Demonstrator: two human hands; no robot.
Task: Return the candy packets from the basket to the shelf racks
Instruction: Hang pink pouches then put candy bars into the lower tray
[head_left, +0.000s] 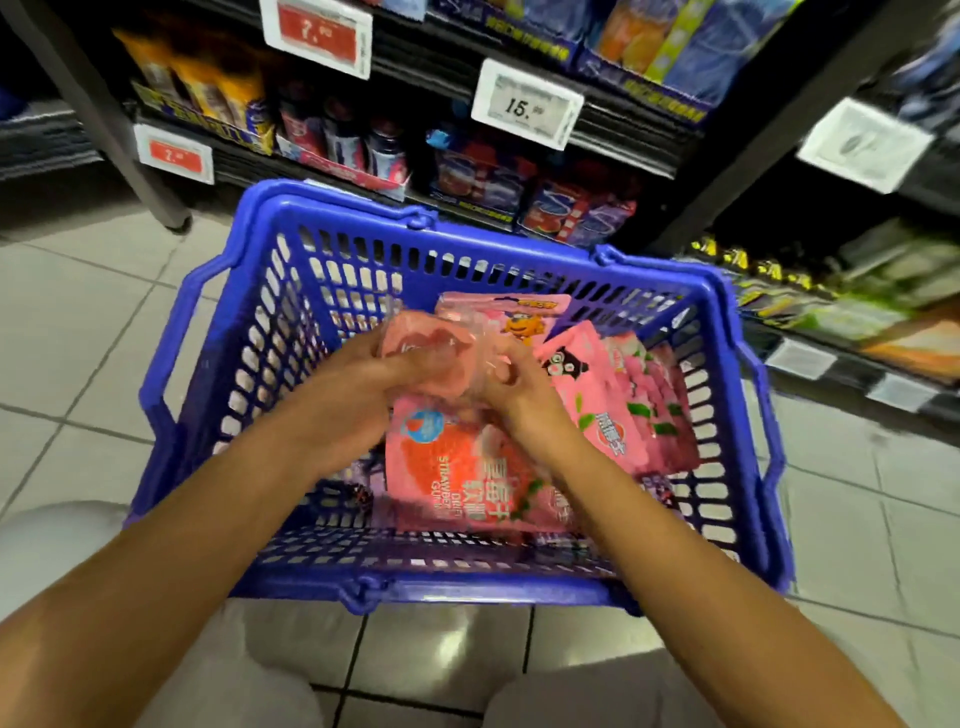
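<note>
While the blue plastic lattice basket (208, 395) sits on the tiled floor (78, 322) before the dark shelf racks (613, 130), our left hand (358, 384) and right hand (511, 387) both pinch 1 pink candy packet (426, 343) above the rest; we should lift it clear of the rim, minding hanging price tags (524, 104).

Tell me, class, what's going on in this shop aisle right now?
A person crouches over a blue basket on the tiled floor by the shelves. Both hands, left hand and right hand, grip a pink packet above the basket. More pink packets lie inside, so unloading is unfinished. The frame is blurred, so finger detail is unclear.
</note>
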